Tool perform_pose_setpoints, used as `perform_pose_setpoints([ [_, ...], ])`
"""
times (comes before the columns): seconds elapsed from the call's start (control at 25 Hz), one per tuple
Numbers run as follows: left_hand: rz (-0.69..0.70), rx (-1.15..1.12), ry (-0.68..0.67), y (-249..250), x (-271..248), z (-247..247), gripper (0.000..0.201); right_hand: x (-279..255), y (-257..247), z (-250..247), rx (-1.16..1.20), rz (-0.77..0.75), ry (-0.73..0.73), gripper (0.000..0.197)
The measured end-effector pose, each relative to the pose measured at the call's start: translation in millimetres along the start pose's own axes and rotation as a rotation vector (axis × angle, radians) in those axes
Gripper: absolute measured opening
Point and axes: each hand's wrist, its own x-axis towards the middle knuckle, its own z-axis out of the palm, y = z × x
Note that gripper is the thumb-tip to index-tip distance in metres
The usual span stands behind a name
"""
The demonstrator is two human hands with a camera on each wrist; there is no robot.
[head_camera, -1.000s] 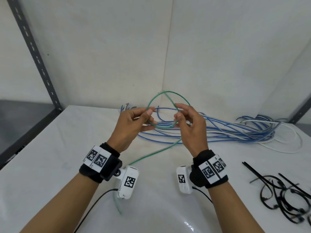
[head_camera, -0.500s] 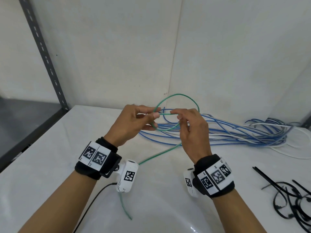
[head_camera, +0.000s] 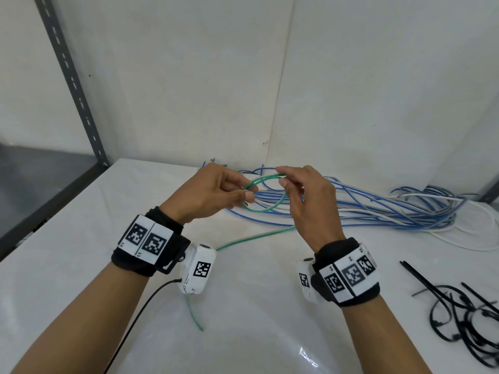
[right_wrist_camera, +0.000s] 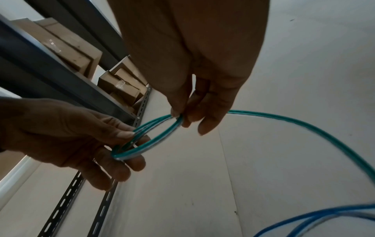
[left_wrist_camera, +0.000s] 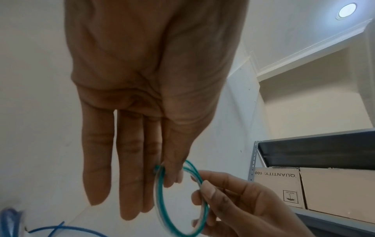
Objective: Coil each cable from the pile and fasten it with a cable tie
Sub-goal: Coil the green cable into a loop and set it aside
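Note:
A green cable (head_camera: 266,209) is wound into a small coil of a few turns, held in the air above the white table (head_camera: 81,238). My left hand (head_camera: 216,193) pinches the coil's left side between thumb and fingers (left_wrist_camera: 168,176). My right hand (head_camera: 305,195) pinches the coil's far right side (right_wrist_camera: 178,117). The cable's loose tail (head_camera: 248,238) runs down over the table, passes under my left wrist and ends near the front (head_camera: 195,317). The pile of blue and white cables (head_camera: 378,209) lies behind my hands.
Black cable ties (head_camera: 464,309), some looped, lie at the right front of the table. A grey slotted shelf post (head_camera: 73,82) stands at the left, with white walls behind. Cardboard boxes (left_wrist_camera: 304,187) sit on a shelf in the wrist views.
The large upright green loop has been laid down onto the coil, which now looks smaller and flatter. Both hands sit lower in view, and the tail on the table has shortened.

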Motion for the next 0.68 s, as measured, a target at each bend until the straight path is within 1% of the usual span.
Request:
perform_pose_setpoints([
  [0.12, -0.016, 0.030, 0.015, 0, 0, -3, 0.014, -2, -5, -1, -0.057, 0.006, 0.011, 0.016],
  [0.16, -0.021, 0.036, 0.023, 0, 0, -4, 0.014, -2, -7, -2, -0.106, -0.003, 0.033, 0.014],
  [0.24, -0.024, 0.042, 0.031, 1, -1, -4, 0.012, -1, -9, -6, -0.319, -0.040, 0.064, 0.008],
  [0.28, -0.019, 0.055, 0.028, 2, -2, -3, 0.012, 1, -8, -9, -0.342, -0.059, 0.042, 0.007],
  [0.32, -0.016, 0.070, 0.021, 2, -2, -3, 0.012, 2, -6, -11, -0.245, -0.047, -0.005, 0.007],
  [0.4, -0.022, 0.069, 0.007, 2, -3, -3, 0.014, 3, -7, -13, 0.049, 0.043, -0.096, 0.007],
  [0.44, -0.027, 0.073, -0.005, 3, -3, -3, 0.017, 4, -8, -14, 0.116, 0.080, -0.108, 0.006],
  [0.52, -0.013, 0.115, 0.004, 4, -4, 0, 0.021, 4, -10, -16, 0.144, 0.113, -0.132, 0.006],
  [0.6, 0.049, 0.145, 0.106, 6, -3, 2, 0.017, 6, -11, -19, 0.153, 0.129, -0.160, 0.006],
  [0.68, 0.109, 0.135, 0.220, 7, -3, 5, 0.022, 7, -11, -23, 0.158, 0.148, -0.172, 0.006],
])
